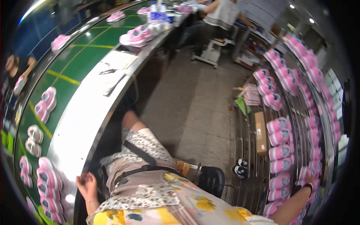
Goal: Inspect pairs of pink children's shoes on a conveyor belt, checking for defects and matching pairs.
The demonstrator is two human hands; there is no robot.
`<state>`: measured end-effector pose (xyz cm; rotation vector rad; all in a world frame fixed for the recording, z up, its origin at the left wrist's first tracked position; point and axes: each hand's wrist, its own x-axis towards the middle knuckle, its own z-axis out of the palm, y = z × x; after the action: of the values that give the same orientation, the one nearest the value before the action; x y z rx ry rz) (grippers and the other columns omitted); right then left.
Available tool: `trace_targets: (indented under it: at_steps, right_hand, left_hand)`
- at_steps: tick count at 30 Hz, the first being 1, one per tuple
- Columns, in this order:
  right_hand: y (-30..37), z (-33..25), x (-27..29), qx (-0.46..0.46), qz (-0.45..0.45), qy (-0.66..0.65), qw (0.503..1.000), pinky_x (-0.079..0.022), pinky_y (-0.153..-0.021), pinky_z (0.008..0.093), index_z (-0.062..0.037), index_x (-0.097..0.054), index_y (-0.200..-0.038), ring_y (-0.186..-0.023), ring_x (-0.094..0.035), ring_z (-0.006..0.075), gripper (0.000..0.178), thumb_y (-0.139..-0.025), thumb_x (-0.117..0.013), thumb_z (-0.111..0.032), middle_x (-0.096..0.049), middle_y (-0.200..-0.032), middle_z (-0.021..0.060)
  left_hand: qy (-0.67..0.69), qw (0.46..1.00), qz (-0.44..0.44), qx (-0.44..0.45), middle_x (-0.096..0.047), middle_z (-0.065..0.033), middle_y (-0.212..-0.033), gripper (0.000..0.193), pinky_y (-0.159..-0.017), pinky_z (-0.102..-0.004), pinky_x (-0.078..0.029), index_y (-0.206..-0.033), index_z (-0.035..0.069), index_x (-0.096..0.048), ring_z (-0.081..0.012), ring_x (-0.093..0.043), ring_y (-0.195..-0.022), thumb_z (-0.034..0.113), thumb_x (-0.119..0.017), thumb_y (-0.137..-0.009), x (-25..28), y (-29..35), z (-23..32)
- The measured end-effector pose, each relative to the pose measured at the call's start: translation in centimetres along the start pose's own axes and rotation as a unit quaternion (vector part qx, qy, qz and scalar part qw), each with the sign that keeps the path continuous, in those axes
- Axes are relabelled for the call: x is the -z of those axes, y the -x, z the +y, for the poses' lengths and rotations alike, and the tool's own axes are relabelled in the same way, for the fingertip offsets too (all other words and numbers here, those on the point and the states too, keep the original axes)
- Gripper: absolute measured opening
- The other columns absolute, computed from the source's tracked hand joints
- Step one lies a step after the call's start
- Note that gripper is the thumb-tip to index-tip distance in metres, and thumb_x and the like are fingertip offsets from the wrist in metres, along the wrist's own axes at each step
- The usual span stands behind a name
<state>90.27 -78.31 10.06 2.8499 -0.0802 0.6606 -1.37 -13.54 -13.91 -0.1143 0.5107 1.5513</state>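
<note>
My left hand [87,186] hangs beside the near edge of the metal-topped table [80,127], its fingers loosely bent and apart, with nothing in them. Out to the right, my right hand [309,180] reaches into the shoe rack [258,180] and closes on a pink sneaker [303,175]; its fingers are partly hidden among the shoes. Pink-and-white sneakers stand in long rows on the rack. Across the table from my left hand, a row of pink sneakers [48,183] lines the green conveyor belt [63,90].
Papers [118,62], a pink sneaker pair [135,36] and bottles [157,13] are farther along the table. A cardboard box [260,133] and black shoes [240,168] lie on the rack. A black chair [212,180] stands beside me. Co-workers are across the belt and ahead.
</note>
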Motion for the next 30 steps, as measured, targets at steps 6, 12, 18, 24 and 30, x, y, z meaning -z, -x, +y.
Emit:
trace_targets:
  at_steps: [6, 12, 18, 24, 30]
  right_hand:
    - [0.2, -17.9, 3.0, -0.104, 0.039, -0.005, 0.994, -0.048, -0.083, 0.04, -0.0013, -0.067, -0.099, -0.096, -0.063, 0.027, 0.031, -0.086, -0.048, -0.022, -0.066, -0.104, 0.0141]
    - [9.9, -51.2, 14.6, 0.133, -0.021, -0.099, 0.986, -0.045, -0.089, 0.0501, -0.0043, -0.054, -0.115, -0.105, -0.055, 0.044, 0.05, -0.076, -0.062, -0.034, -0.058, -0.11, 0.0272]
    - [30.7, -79.4, 21.9, 0.516, 0.041, -0.3, 0.801, -0.04, -0.094, 0.0424, -0.0089, -0.051, -0.12, -0.111, -0.047, 0.0308, 0.054, -0.073, -0.072, -0.025, -0.052, -0.113, 0.0118]
    - [51.4, -87.2, 34.2, 0.769, 0.096, -0.449, 0.444, -0.038, -0.092, 0.0401, -0.0091, -0.055, -0.111, -0.106, -0.048, 0.0284, 0.044, -0.072, -0.071, -0.022, -0.053, -0.107, 0.0097]
    - [60.7, -89.3, 38.2, 0.815, 0.006, -0.495, 0.301, -0.038, -0.092, 0.0407, -0.0089, -0.053, -0.115, -0.107, -0.048, 0.0302, 0.045, -0.075, -0.068, -0.022, -0.051, -0.11, 0.0118]
  left_hand:
    - [0.016, 0.998, 0.057, -0.026, -0.06, -0.0018, -0.085, 0.018, -0.089, -0.0377, -0.043, -0.076, 0.011, -0.055, -0.0175, -0.053, -0.088, 0.026, -0.062, -0.085, -2.2, 2.1, -2.6]
    - [0.052, 0.996, 0.066, -0.014, -0.057, 0.0009, -0.086, 0.013, -0.09, -0.0385, -0.042, -0.078, 0.014, -0.056, -0.0153, -0.051, -0.092, 0.022, -0.063, -0.084, -1.9, 2.7, -2.8]
    - [0.034, 0.995, 0.091, -0.016, -0.062, -0.0003, -0.089, 0.014, -0.092, -0.0427, -0.041, -0.081, 0.012, -0.059, -0.0156, -0.054, -0.095, 0.025, -0.06, -0.086, -2.9, 3.3, -2.9]
    - [-0.021, 0.987, 0.156, 0.026, -0.063, -0.0057, -0.092, 0.022, -0.089, -0.0386, -0.045, -0.1, 0.007, -0.059, -0.0201, -0.058, -0.092, 0.025, -0.058, -0.086, -5.2, 5.2, -2.0]
    - [-0.277, 0.943, 0.141, 0.122, -0.063, -0.0119, -0.097, 0.025, -0.08, -0.0312, -0.049, -0.105, 0.002, -0.057, -0.0212, -0.061, -0.089, 0.022, -0.053, -0.093, -7.5, 7.1, 1.4]
